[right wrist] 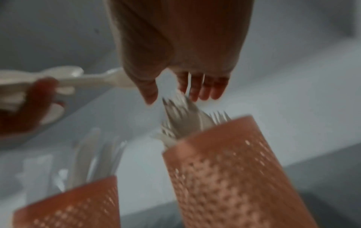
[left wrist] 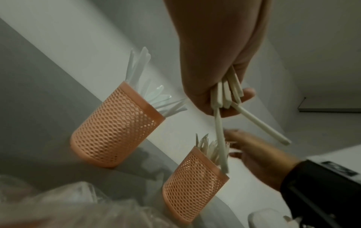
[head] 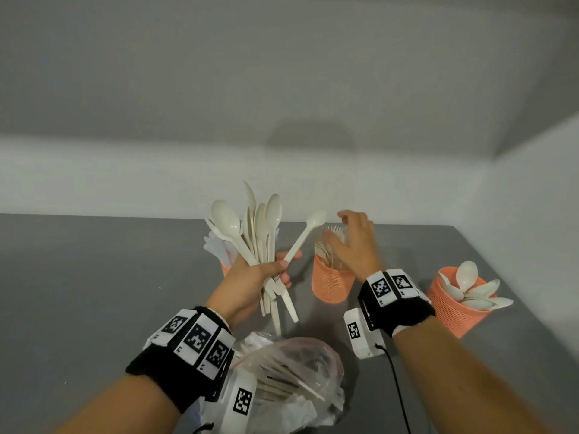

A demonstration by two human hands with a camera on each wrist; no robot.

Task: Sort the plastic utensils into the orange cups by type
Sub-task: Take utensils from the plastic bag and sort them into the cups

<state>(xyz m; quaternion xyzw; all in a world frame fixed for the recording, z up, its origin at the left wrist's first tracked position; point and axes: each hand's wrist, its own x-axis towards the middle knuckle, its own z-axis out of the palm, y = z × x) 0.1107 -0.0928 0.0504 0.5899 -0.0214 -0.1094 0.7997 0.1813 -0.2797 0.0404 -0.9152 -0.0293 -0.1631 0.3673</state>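
Cream plastic spoons (head: pixel 250 233), a fanned bunch, gripped in the left hand (head: pixel 250 277). Right hand (head: pixel 354 245) slack-fingered above the fork cup (head: pixel 332 281) (blurred, seemingly holding nothing). Spoon cup (head: pixel 454 305) stands right.

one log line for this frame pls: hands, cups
left hand: holds bundle of cream plastic spoons | right hand: open over middle orange mesh cup of forks | right orange mesh cup: spoons

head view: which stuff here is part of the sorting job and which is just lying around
Part of the job:
- bunch of spoons gripped by the left hand
- fork cup, the right hand open above it
- spoon cup
- third orange cup, holding clear utensils
- plastic bag, more utensils inside

Just there:
- grey table
- black cable
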